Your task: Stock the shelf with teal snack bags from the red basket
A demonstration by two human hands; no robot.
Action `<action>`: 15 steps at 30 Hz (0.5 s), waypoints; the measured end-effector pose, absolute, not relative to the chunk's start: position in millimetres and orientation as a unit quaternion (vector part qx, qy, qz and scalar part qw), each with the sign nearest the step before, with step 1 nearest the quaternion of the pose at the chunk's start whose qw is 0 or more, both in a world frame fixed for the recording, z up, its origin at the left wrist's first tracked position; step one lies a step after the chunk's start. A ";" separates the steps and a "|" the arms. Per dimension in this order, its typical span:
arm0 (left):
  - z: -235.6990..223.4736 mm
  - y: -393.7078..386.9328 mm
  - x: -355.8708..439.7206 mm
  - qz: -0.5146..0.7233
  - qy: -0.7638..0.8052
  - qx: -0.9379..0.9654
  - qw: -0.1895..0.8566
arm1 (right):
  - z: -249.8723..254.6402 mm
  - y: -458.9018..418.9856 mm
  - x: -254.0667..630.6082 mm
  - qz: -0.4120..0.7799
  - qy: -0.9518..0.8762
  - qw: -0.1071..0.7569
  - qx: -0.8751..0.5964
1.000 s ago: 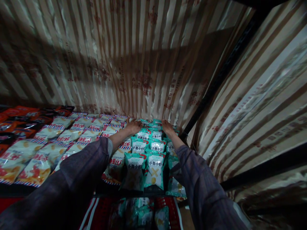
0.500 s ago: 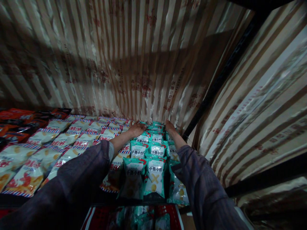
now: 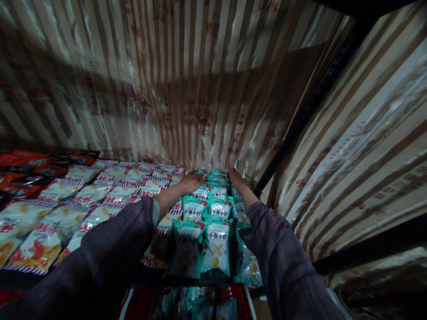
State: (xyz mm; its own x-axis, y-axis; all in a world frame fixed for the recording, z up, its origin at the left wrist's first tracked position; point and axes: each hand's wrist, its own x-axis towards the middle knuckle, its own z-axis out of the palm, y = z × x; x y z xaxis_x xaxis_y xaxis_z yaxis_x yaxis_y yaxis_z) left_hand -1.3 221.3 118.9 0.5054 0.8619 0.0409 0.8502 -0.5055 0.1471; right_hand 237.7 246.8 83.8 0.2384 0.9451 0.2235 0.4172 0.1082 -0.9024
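Note:
Green snack bags [image 3: 216, 244] with white fronts stand in rows on the shelf in front of me. My left hand [image 3: 192, 181] lies across the back of the left green row, fingers stretched out over the bag tops and touching them. At the back right, my right hand [image 3: 235, 177] rests against the right green row, open, its fingertips partly hidden. Neither hand is seen gripping a bag. Left of the green rows, white snack bags [image 3: 115, 195] with red-and-blue striped edges sit close by my left forearm.
Orange and black packets [image 3: 25, 184] lie at the far left. A red basket [image 3: 245, 295] with a white rim, holding green bags, sits below the shelf edge. Striped plastic sheeting [image 3: 200, 89] hangs behind, and a black metal post [image 3: 283, 151] slants along the right.
Both hands stay at the back of the green rows. The green bags and my left hand appear shifted very slightly to the right in view.

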 end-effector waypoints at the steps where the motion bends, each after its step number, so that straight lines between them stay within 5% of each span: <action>1: 120.4 219.3 -1.2 0.057 0.498 0.864 0.057 | 85.4 244.8 236.7 0.263 -0.556 0.489 -0.619; 15: 116.1 234.2 -7.7 0.105 0.523 0.845 0.037 | 102.6 234.7 221.8 0.226 -0.571 0.433 -0.660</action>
